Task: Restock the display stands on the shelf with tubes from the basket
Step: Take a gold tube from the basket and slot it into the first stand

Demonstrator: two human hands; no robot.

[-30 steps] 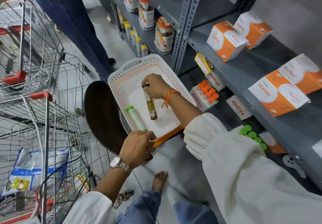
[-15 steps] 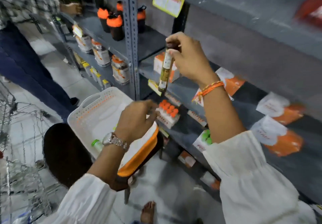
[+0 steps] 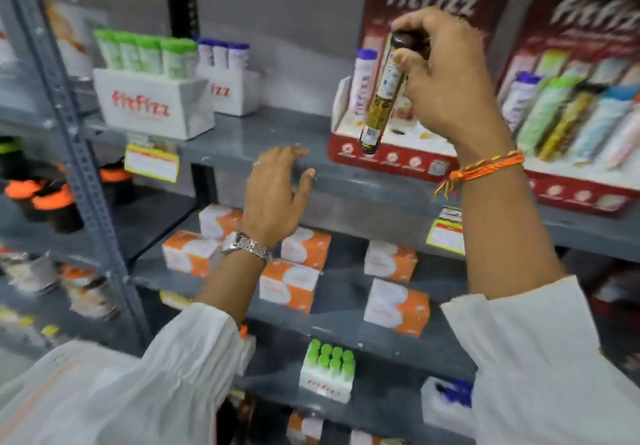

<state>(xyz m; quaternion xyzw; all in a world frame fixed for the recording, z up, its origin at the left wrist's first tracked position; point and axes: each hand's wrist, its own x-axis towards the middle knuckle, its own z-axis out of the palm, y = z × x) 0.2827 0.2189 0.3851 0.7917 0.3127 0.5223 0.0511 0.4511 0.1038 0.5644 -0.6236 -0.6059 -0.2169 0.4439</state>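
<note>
Two hands are working: I'm resting my left hand (image 3: 277,188), empty with fingers spread, on the shelf (image 3: 242,148) edge. To the right, my right hand (image 3: 446,77) is pinching the tube (image 3: 382,92) by its dark cap above the red stand (image 3: 391,162). I'm judging it needs lining up over an open hole before lowering. Its long axis is running near-vertical, cap up, base tipped slightly left.

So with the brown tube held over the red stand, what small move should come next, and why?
Probably lower the tube straight down into the dark hole in the stand. The right hand grips it by the cap end, nearly upright, its base hanging just above the stand's front edge. The hole looks open, beside a purple tube already seated. The left hand rests on the shelf edge.
</note>
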